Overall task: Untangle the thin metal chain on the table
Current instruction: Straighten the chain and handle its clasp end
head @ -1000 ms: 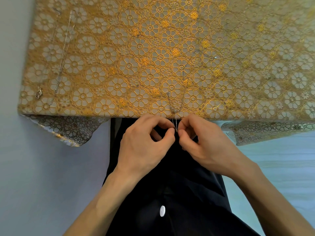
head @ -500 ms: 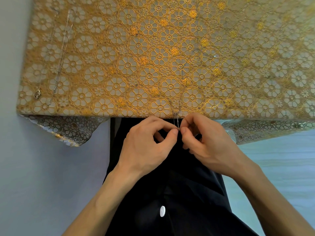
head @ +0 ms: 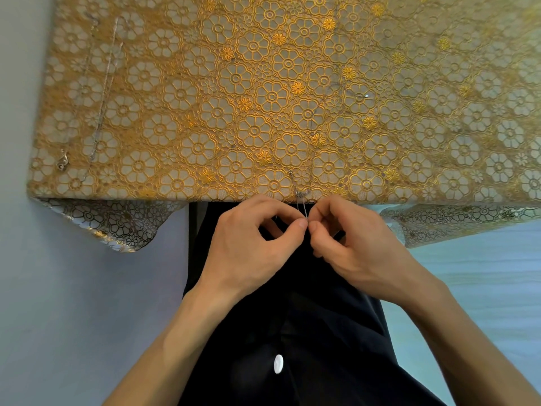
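Observation:
A thin silver chain [head: 301, 200] hangs over the near edge of the table [head: 263, 98], which is covered by a gold floral lace cloth. A small knot of the chain sits right at the edge, and two strands drop from it to my fingertips. My left hand [head: 251, 247] and my right hand [head: 348, 244] meet just below the table edge, thumbs and forefingers pinching the chain's lower end between them. The rest of the chain on the cloth is faint and hard to trace.
A second silver chain [head: 102, 92] with a clasp [head: 63, 163] lies stretched out along the table's left side. Dark clothing with a white button [head: 278, 363] fills the space below my hands. The cloth's corners hang down at left and right.
My hands have stayed together at the table edge, with the fingertips shifting slightly on the chain. The view has shifted a little.

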{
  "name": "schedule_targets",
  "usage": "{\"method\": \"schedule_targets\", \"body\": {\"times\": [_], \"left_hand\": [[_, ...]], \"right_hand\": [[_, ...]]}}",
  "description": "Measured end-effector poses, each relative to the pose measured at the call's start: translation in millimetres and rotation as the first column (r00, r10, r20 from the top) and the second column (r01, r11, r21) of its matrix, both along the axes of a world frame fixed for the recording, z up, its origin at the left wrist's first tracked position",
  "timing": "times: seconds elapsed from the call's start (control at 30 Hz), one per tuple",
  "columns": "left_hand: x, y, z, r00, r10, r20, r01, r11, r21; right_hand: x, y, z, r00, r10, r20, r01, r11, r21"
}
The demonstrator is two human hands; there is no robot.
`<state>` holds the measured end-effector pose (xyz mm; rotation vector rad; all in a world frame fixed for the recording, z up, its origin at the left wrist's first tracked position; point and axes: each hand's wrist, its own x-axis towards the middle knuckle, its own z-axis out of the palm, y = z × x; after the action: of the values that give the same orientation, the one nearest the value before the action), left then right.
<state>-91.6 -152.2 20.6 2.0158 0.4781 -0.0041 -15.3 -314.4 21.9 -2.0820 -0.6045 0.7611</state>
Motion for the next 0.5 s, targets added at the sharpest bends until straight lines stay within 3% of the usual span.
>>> {"method": "schedule_targets", "body": {"times": [0.13,0.5], "left_hand": [[2.2,0.7,1.5,1.0,-0.001,-0.001,0.001,1.0,-0.009],[1.5,-1.9,-5.3,0.993,0.074,-0.087,-0.092,0.972,-0.218]], "right_hand": [[2.2,1.3,1.4,1.0,-0.008,0.012,0.008,1.0,-0.009],[-3.2,6.6,2.0,0.949,-0.205,-0.237,0.23,0.97,0.083]]}}
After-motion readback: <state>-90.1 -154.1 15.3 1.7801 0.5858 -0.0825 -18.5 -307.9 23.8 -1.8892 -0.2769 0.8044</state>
